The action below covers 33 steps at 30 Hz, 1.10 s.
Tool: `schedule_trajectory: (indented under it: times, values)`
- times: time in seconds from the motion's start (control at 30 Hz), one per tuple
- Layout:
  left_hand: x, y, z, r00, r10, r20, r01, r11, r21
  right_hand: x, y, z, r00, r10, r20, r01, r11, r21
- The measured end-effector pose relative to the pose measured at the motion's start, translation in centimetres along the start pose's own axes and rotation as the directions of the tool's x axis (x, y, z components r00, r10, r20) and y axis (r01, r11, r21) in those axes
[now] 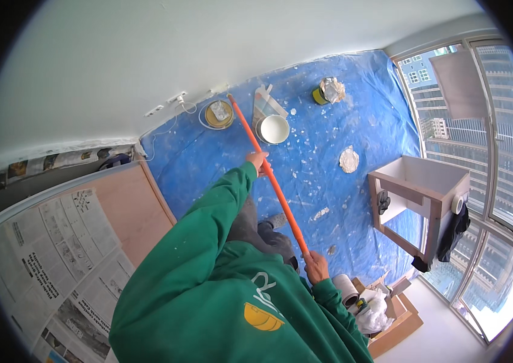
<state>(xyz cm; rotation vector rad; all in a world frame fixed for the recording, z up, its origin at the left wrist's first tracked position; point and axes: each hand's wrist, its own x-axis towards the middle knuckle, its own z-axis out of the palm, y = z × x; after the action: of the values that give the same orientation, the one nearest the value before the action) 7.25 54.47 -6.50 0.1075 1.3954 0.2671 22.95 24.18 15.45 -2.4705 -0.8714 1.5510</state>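
Head view: A pale wall [147,60] rises over blue plastic sheeting [305,172] flecked with white, where a person stands in a green sweatshirt [202,314] bearing a yellow helmet motif. On the left, newspaper [72,242] covers part of a wood-edged surface [130,209]; on the right, a tall window [462,139] gives onto high buildings. Near the glass stands an open wooden frame unit [444,192], black cloth [453,235] hanging at its side, while a cardboard box [406,328] at lower right holds a white plastic bag [375,313]. A long orange pole [279,193] slants across the sheeting from the person's body to the foot of the wall; whether its far tip touches the wall cannot be told. Near that tip, a white container [273,129] stands to the pole's right and a round lid [212,122] bearing crumpled foil lies to its left; farther right is a green tin [318,95] topped with foil. Both hands are clamped on the pole, well apart: the left hand [257,163] around its middle, the right hand [316,268] close to its near end. A pale disc [349,160] lies on the sheeting, and a roll of white tape [457,204] sits against the frame unit.
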Motion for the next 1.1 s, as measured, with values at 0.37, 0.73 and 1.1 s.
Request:
schedule_trajectory:
  times: [0.37, 0.73, 1.1]
  values:
    - [-19.0, -10.6, 3.8, 0.966, 0.235, 0.111, -0.237, 0.971, 0.005, -13.8, 13.5, -3.4, 0.998, -0.047, -0.035, 0.052, 0.987, 0.154]
    - [-22.9, -16.8, 3.8, 0.923, 0.341, 0.177, -0.350, 0.937, 0.020, -16.5, 21.9, -2.7, 0.992, -0.112, -0.056, 0.120, 0.978, 0.172]
    - [-21.6, -14.3, -0.1, 0.939, 0.299, 0.171, -0.306, 0.952, 0.013, -15.2, 19.5, 1.4, 0.987, -0.154, -0.046, 0.160, 0.970, 0.185]
